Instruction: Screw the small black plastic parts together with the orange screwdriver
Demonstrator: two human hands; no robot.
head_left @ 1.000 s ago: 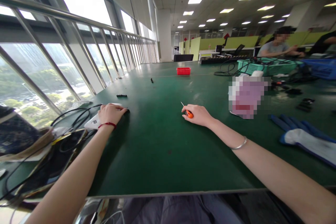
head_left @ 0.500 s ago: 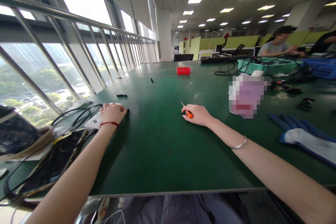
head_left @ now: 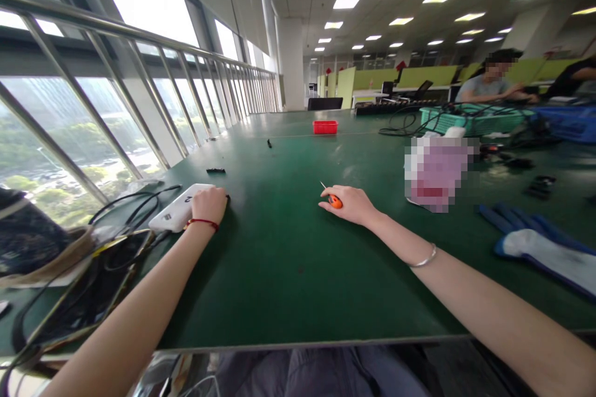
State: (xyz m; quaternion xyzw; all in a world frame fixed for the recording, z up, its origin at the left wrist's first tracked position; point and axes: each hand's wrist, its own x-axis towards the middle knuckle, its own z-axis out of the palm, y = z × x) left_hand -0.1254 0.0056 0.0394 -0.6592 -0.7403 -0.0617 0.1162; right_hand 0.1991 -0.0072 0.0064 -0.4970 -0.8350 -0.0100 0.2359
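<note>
My right hand (head_left: 350, 203) is wrapped round a small screwdriver with an orange and black handle (head_left: 335, 201). Its thin shaft points up and away to the left, clear of the table. At the left, my left hand (head_left: 208, 205) is closed, knuckles up, against the right side of a white power bank (head_left: 179, 209). A small black part (head_left: 228, 199) peeks out at its fingertips; the rest of it is hidden by the hand. Beyond that hand lies a short black strip (head_left: 215, 170), with a tiny black piece (head_left: 269, 143) farther back.
A red basket (head_left: 325, 128) stands toward the far end of the green table (head_left: 274, 273). On the right are a blurred pinkish item (head_left: 437, 170), a blue-and-white glove (head_left: 535, 245) and a green basket (head_left: 479, 118). Black cables (head_left: 139, 208) lie at left. A person sits far right.
My left hand has closed and shifted slightly right, uncovering more of the power bank. My right hand keeps the screwdriver in nearly the same place.
</note>
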